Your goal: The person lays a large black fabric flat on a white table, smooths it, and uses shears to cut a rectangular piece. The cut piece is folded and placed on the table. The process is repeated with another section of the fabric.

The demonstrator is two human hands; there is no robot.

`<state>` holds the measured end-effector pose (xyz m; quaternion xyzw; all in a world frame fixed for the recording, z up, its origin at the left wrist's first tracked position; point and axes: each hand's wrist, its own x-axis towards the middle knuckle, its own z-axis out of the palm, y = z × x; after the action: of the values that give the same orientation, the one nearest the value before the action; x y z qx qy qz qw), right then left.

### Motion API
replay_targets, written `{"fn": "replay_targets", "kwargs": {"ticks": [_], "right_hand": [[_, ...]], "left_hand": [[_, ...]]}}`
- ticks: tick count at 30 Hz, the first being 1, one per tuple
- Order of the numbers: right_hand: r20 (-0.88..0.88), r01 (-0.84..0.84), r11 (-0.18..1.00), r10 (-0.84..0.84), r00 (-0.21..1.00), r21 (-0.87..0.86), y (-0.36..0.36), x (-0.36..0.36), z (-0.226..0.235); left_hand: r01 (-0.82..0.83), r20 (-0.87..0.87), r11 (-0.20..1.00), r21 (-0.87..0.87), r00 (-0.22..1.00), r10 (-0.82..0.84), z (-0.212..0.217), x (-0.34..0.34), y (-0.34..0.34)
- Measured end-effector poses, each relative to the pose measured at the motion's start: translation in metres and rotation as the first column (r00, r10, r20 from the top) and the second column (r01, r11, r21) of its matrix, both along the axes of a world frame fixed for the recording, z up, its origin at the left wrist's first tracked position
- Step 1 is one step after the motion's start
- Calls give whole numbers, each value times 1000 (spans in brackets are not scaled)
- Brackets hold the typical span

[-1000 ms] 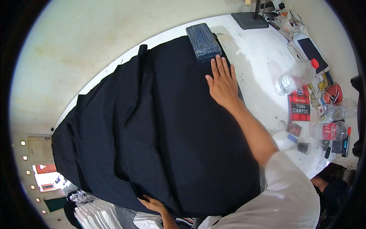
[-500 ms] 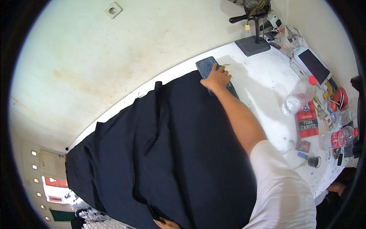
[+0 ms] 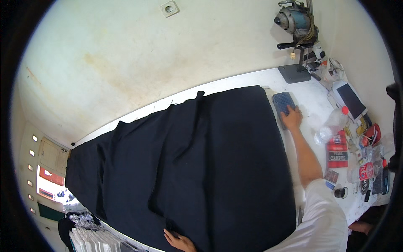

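A wide black cloth [image 3: 243, 159] covers most of the white table, with several raised folds across its left half. Just off the cloth's right edge lies a flat rectangular block [image 3: 283, 101] with a blue checked surface. My right hand [image 3: 293, 118] grips its near end, fingers over the top. Near the front edge of the cloth, my left hand [image 3: 179, 242] rests on the fabric with its fingers stretched out; its wrist is cut off by the lower edge of the picture.
An upright fabric cutting machine [image 3: 297, 27] stands at the far right corner. Clear plastic bottles [image 3: 333, 124], a red package [image 3: 337, 153], a white tablet-like device [image 3: 351, 100] and a small dark cup [image 3: 341, 192] crowd the table's right end. White garments [image 3: 94, 239] hang at the lower left.
My right hand has moved the block off the cloth's far right corner onto the table to the right. The view has shifted; my left hand stays at the cloth's front edge.
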<state>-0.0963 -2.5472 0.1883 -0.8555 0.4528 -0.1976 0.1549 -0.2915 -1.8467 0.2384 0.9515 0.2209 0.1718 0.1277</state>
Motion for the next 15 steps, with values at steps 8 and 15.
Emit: {"fn": "replay_targets", "kwargs": {"ticks": [8, 15], "right_hand": [[517, -610, 696, 388, 763, 378, 225, -230, 108], [444, -467, 31, 256, 858, 884, 385, -465, 88]], "left_hand": [[149, -241, 760, -632, 895, -375, 131, -16, -119], [689, 231, -400, -604, -329, -916, 118, -136, -189]]}}
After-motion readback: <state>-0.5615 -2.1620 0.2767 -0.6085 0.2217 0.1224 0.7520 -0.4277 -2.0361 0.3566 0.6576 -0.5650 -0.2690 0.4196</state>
